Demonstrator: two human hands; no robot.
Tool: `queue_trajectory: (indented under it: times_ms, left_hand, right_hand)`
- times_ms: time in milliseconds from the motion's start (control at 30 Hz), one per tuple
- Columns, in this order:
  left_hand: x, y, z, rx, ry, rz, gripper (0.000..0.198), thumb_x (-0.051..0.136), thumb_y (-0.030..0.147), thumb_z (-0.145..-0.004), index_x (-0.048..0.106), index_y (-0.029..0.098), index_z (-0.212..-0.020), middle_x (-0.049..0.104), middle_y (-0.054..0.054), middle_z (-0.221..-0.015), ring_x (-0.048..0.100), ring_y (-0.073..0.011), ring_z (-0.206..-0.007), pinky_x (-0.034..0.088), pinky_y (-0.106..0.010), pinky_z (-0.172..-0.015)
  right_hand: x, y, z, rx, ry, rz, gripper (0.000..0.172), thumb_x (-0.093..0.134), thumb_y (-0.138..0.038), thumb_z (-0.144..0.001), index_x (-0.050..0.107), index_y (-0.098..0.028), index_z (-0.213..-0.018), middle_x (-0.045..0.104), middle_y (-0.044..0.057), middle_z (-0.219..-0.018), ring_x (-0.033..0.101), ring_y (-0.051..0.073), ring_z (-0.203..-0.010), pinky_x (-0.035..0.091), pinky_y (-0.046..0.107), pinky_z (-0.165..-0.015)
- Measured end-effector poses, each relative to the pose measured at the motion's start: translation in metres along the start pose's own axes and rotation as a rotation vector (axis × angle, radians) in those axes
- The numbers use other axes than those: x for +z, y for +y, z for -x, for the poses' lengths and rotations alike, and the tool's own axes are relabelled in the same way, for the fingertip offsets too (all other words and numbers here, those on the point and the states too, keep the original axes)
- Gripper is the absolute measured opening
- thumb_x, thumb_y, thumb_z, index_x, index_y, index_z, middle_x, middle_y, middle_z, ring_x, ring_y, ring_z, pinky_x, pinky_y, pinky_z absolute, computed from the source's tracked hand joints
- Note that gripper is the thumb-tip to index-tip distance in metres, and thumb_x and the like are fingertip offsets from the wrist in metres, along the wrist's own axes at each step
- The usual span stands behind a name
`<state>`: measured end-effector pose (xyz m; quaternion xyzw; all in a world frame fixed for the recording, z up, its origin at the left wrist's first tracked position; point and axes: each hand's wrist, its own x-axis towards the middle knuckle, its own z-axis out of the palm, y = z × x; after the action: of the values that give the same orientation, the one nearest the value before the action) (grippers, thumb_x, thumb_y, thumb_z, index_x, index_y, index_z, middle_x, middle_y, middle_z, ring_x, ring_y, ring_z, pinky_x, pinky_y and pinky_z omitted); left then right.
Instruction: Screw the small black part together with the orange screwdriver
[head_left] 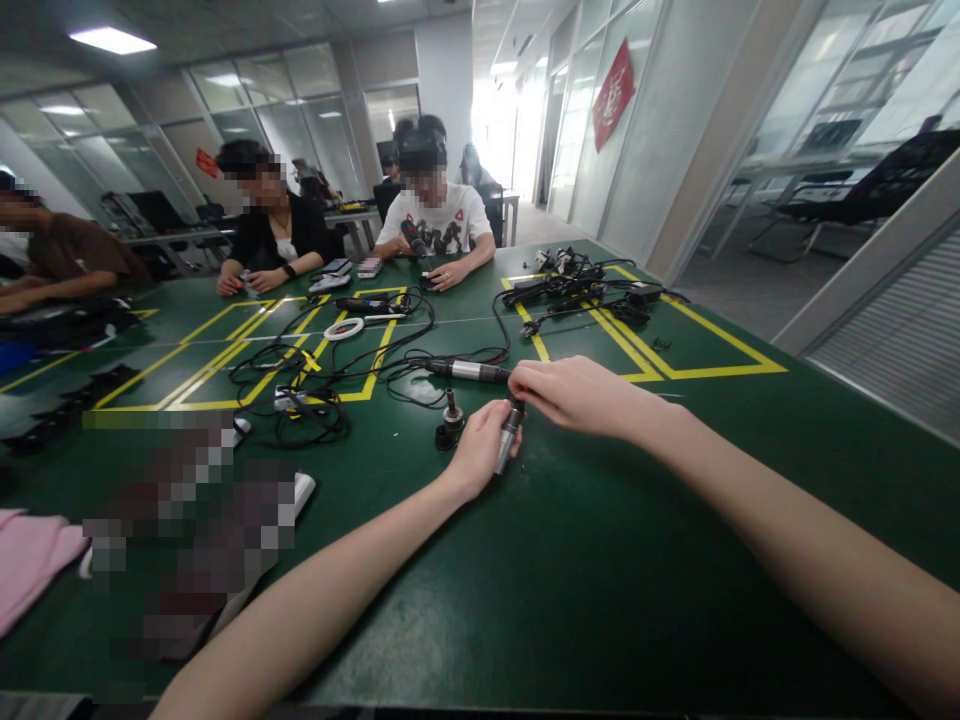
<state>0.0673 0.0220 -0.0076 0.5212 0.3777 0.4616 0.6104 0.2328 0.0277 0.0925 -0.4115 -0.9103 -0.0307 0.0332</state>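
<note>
My left hand (480, 445) is closed around a small silver and black cylindrical piece (508, 438), held upright just above the green table (600, 560). My right hand (574, 393) reaches in from the right, its fingers closed on the top end of that same piece. Just behind my hands lies a silver and black handheld tool (469, 371) with a cable. A small black base with a short upright stub (449, 427) stands on the table just left of my left hand.
Tangled black cables (300, 385) and a white ring (343, 328) lie among yellow tape lines. More cables and adapters (577, 285) sit at the far right. Other people sit at the far side. A pink cloth (34, 560) lies at the near left.
</note>
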Motion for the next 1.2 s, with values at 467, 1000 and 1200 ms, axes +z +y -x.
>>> queue_trajectory:
  times_ms: [467,1000,1200]
  left_hand:
    - [0.000,0.000,0.002,0.016,0.069,-0.009,0.026,0.052,0.040,-0.100,0.054,0.020,-0.083,0.057,0.004,-0.063,0.051,-0.0108,-0.052,0.041,-0.021,-0.053]
    - [-0.003,-0.008,-0.002,0.238,0.123,-0.039,0.025,0.069,0.029,-0.097,0.055,0.022,-0.116,0.072,-0.004,-0.108,0.070,-0.0181,-0.107,0.051,-0.034,-0.105]
    - [-0.002,-0.007,-0.001,0.246,0.110,-0.087,0.030,0.075,0.023,-0.091,0.059,0.020,-0.115,0.071,-0.006,-0.113,0.067,-0.0192,-0.108,0.051,-0.033,-0.102]
  right_hand:
    - [-0.004,0.007,0.003,0.010,0.053,-0.160,0.019,0.045,-0.024,-0.105,0.063,-0.018,-0.106,0.074,0.011,-0.102,0.067,0.023,-0.087,0.039,0.031,-0.075]
    - [0.011,-0.019,0.006,0.102,-0.483,-0.366,0.014,0.057,-0.016,-0.093,0.070,-0.018,-0.089,0.074,0.006,-0.092,0.064,0.018,-0.076,0.042,0.026,-0.066]
    - [-0.005,-0.003,0.008,0.111,-0.489,-0.442,0.011,0.057,-0.018,-0.092,0.068,-0.018,-0.089,0.068,0.002,-0.084,0.057,0.015,-0.071,0.043,0.026,-0.066]
